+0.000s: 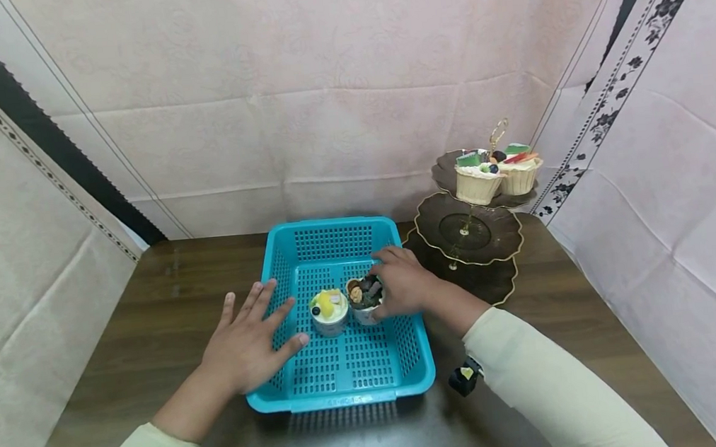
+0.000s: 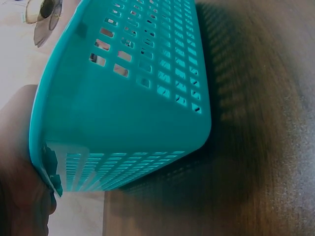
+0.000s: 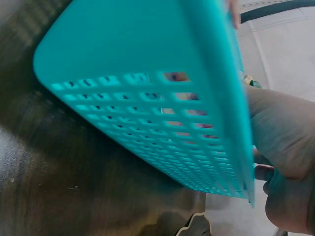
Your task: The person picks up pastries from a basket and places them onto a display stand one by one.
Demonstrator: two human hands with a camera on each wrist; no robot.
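A blue perforated plastic basket [image 1: 341, 400] sits on the table before me, with two small cupcakes inside. My right hand [image 1: 403, 282] reaches over the basket's right side and grips the cupcake with a dark, chocolate-like topping [image 1: 364, 291] between thumb and fingers. Just left of it stands a cupcake with yellow fruit on white cream [image 1: 329, 307]. Spread over the basket's left rim, my left hand [image 1: 246, 345] has its fingers straight and holds nothing. In both wrist views the basket wall [image 2: 118, 118] hides the cupcakes almost entirely.
A dark, gold-edged tiered stand [image 1: 469, 231] rises at the back right. On its top tier are two fruit-topped cupcakes [image 1: 479, 183] in pale cups. The brown wooden table [image 1: 169, 325] is enclosed by pale cloth [image 1: 299, 136] at the back and sides.
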